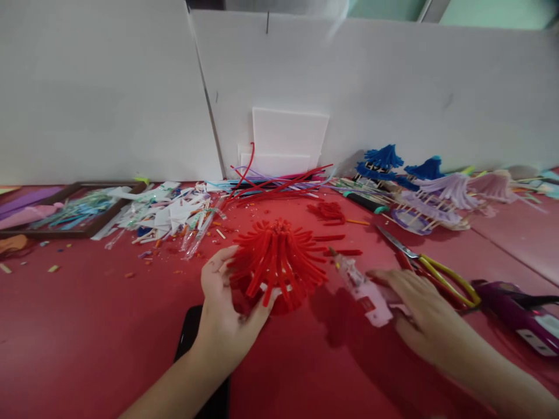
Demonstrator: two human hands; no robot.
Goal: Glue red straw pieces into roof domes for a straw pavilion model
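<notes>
My left hand [227, 308] cups a red dome of bristling pipe-cleaner strips [279, 262]. My right hand [419, 314] loosely grips a pink glue gun [364, 288] on the red tabletop [109, 326].

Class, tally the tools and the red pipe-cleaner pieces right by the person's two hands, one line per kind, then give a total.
Red pipe-cleaner dome, held by the left hand: 1
Glue gun, under the right hand: 1
Yellow-handled scissors: 1
Purple tool: 1
Black phone: 1
Total: 5
</notes>
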